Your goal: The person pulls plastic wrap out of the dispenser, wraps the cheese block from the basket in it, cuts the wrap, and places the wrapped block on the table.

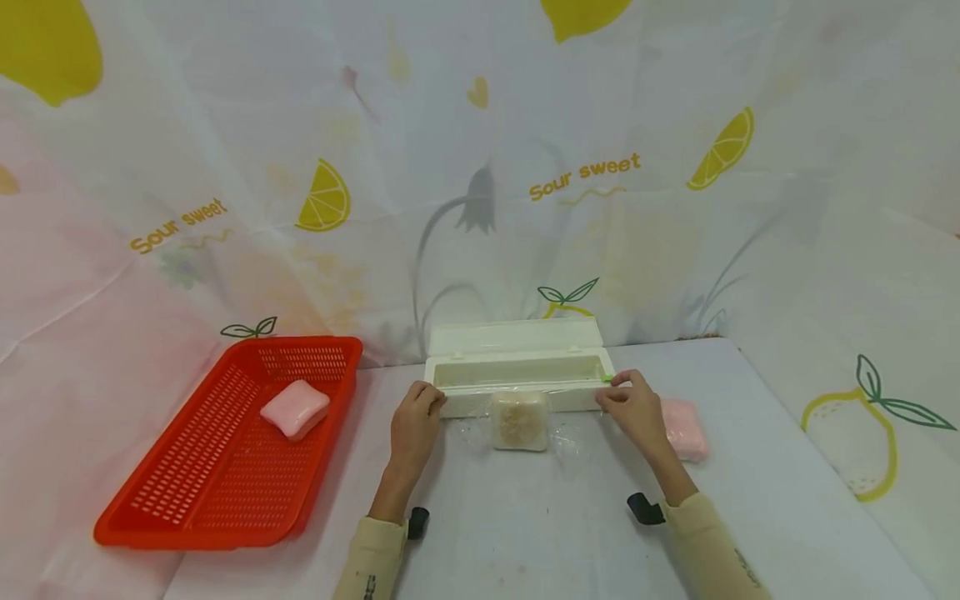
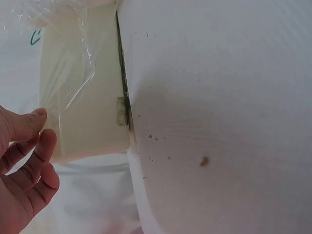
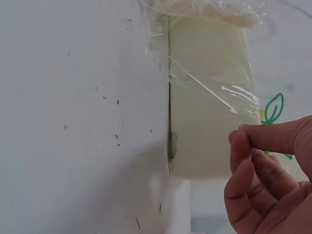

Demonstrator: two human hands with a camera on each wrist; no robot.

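A white cling film dispenser stands near the back of the table, its lid raised. Clear cling film hangs over its front. At the dispenser's left end my left hand pinches the film's edge between thumb and forefinger. My right hand pinches it likewise at the right end, close to a small green piece. Between the hands, against the dispenser's front, sits a cream square block with a brownish face. Film spreads out on both its sides; the block's underside is hidden.
A red perforated basket stands at the left with a pink square block inside. Another pink block lies right of my right hand, partly behind it. A printed cloth hangs behind the white table.
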